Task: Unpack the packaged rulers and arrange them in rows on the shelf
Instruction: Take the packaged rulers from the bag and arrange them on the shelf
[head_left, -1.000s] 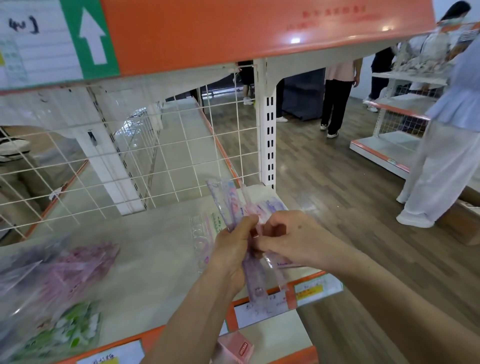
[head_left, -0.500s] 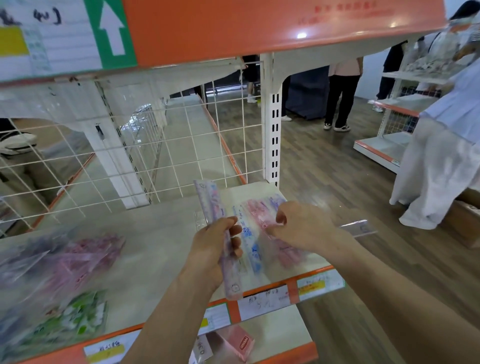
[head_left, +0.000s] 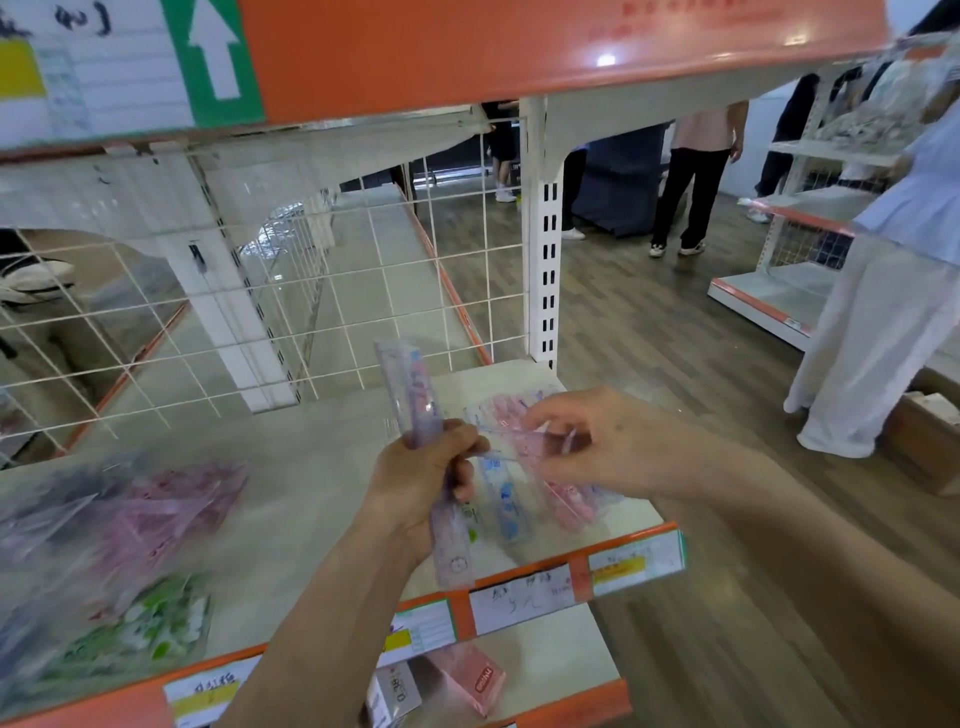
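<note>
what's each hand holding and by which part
The left hand grips the purple rulers round their middle; the right hand pinches a pinkish ruler, which part is unclear.

glossy plastic rulers, matt shelf

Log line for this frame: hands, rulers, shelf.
task: in progress | left hand: grips purple rulers | right hand: pinches pink ruler | shelf: blue ruler, pink rulers side by side
</note>
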